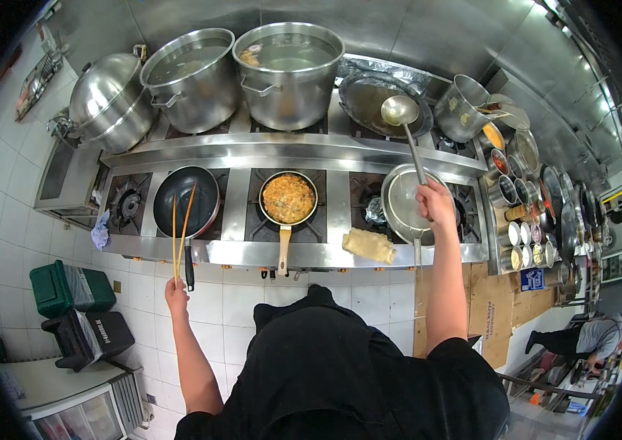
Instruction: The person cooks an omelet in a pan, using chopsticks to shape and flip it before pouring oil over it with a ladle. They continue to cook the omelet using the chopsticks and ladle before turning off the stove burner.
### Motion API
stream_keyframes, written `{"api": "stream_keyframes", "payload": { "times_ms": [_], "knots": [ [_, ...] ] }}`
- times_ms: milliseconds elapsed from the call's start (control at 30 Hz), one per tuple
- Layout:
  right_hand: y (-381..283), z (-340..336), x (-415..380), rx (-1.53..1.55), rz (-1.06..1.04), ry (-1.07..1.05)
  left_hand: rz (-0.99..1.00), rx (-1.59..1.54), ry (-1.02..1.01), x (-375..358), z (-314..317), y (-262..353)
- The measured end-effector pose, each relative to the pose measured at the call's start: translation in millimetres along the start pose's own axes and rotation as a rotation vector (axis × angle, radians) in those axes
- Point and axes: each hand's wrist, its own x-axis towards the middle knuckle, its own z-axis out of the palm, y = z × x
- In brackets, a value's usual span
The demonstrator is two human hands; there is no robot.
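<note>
My left hand [176, 295] is closed around a pair of long cooking chopsticks [176, 235], whose tips reach over a black frying pan [171, 192]. My right hand [436, 205] grips the handle of a ladle [399, 111]. The ladle's bowl is above a dark wok [369, 103] on the back row. Below my right hand sits a wide metal pan [402, 209]. Between the hands, a small pan [286, 222] holds a browned, omelette-like round [289, 198]. A folded cloth [368, 246] lies at the stove's front edge.
Two large stockpots [289, 95] of liquid and a domed steamer pot [109, 103] line the back. Another pot [460, 110] stands at back right. Containers of ingredients [516, 235] crowd the right side. A person [597, 337] is at far right; bins [72, 290] stand lower left.
</note>
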Motion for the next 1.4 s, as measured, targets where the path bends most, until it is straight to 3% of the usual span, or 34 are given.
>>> {"api": "stream_keyframes", "payload": {
  "times_ms": [267, 700, 967, 1033, 1267, 1400],
  "knots": [
    [-33.8, -6.0, -89.2, -0.010, 0.101, -0.169, -0.013, -0.023, 0.004, -1.7, -0.2, 6.8],
    [42.4, 69.4, -181.0, -0.189, 0.201, -0.368, 0.011, -0.139, -0.079, -2.3, 1.6, 8.2],
    [80.6, 99.2, -184.2, -0.322, 0.185, -0.441, 0.026, -0.154, -0.091, -11.3, 0.1, 11.6],
    [95.4, 101.1, -176.6, -0.499, 0.050, -0.453, 0.013, -0.137, -0.091, -12.1, 0.1, 10.7],
    [116.0, 126.4, -149.2, -0.569, 0.023, -0.393, 0.003, -0.170, -0.116, -9.6, -0.5, 5.6],
    [138.9, 126.6, -128.5, -0.674, -0.115, -0.338, 0.004, -0.164, -0.106, -11.1, -0.5, 9.6]
  ]
}}
